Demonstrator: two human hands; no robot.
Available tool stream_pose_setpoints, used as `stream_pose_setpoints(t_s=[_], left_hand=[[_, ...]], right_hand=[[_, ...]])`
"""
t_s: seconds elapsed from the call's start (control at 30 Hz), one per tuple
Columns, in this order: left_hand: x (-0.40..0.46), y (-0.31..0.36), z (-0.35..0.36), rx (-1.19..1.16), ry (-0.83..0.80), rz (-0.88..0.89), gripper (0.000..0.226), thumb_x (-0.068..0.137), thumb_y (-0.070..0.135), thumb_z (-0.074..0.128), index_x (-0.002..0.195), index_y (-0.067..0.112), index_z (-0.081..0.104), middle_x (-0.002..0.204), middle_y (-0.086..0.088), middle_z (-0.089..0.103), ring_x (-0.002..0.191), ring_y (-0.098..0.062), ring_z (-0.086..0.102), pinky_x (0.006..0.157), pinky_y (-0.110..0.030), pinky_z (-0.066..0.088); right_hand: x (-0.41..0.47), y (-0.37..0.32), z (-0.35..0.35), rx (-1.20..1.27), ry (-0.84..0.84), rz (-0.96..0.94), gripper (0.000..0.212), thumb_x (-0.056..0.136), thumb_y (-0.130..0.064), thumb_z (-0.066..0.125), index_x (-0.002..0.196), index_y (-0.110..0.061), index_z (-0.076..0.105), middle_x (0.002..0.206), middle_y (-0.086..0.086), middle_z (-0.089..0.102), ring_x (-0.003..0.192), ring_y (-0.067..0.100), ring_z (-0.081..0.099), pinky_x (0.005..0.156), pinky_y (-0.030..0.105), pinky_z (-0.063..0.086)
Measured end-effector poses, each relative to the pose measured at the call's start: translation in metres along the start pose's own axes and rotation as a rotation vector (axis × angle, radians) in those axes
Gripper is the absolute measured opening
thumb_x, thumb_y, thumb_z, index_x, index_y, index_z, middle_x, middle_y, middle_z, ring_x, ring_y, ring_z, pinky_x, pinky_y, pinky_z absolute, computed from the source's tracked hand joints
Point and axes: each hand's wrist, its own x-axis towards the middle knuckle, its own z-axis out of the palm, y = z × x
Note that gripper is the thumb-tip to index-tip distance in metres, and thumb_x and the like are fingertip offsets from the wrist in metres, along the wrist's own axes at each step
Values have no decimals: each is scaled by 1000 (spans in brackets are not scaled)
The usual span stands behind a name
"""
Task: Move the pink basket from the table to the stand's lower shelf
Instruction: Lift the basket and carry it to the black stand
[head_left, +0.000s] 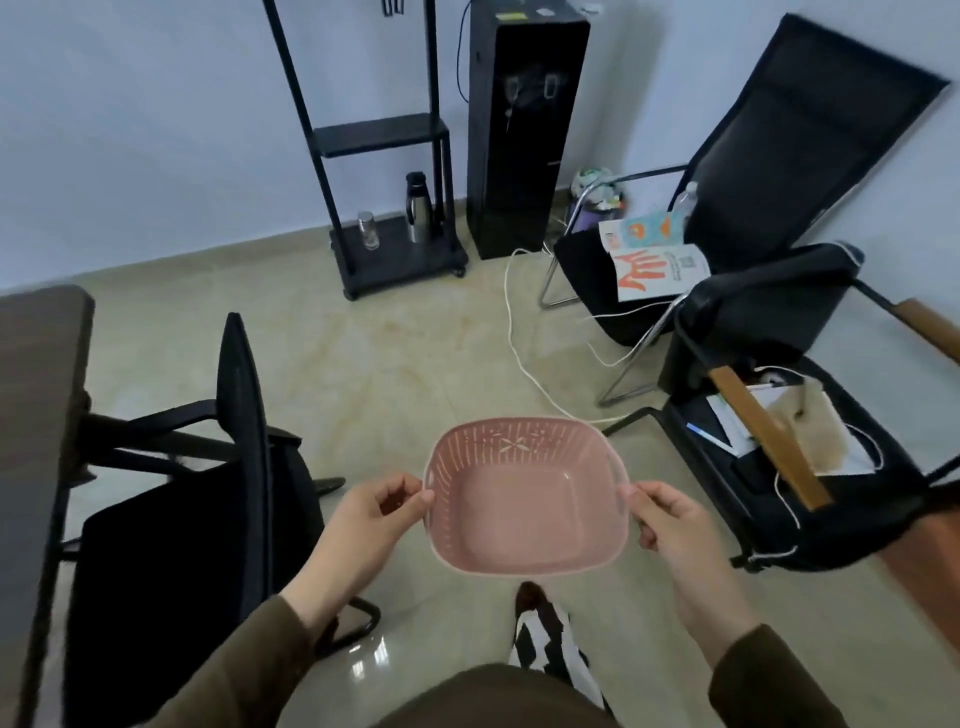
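I hold the pink basket (524, 499) in the air over the floor, in front of my body. It is empty, with slotted walls. My left hand (376, 512) pinches its left rim and my right hand (667, 519) pinches its right rim. The black stand (382, 135) is against the far wall, well beyond the basket. Its lower shelf (410, 260), near the floor, carries a metal flask (418, 208) and a glass jar (368, 229).
A dark table (36, 415) is at the left with a black office chair (208, 499) beside it. Two black chairs (769, 208) holding papers stand at the right. A black water dispenser (519, 130) is next to the stand. White cables (524, 364) trail across the floor.
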Motion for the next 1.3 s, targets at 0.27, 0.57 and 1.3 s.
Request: stream_pose_setpoints(t_s=[0.27, 0.57, 1.3], left_hand=[[105, 57, 26, -24, 141, -47, 24, 99, 25, 67, 76, 27, 73, 55, 15, 59, 52, 4, 49, 56, -12, 40], [234, 79, -3, -81, 283, -136, 23, 98, 29, 67, 77, 22, 72, 61, 8, 58, 57, -7, 48, 62, -31, 42], [603, 167, -128, -183, 343, -236, 22, 99, 14, 66, 84, -2, 71, 65, 1, 57, 65, -16, 48, 60, -21, 43]], right_hand=[[152, -74, -13, -43, -159, -83, 15, 97, -20, 66, 89, -18, 79, 55, -18, 61, 49, -3, 48, 61, 29, 40], [310, -132, 50, -82, -273, -84, 12, 95, -16, 69, 88, -16, 78, 50, -18, 60, 44, -3, 44, 49, 18, 37], [636, -323, 212, -113, -372, -73, 15, 95, -19, 68, 84, -16, 79, 52, -17, 57, 59, 10, 46, 63, 29, 39]])
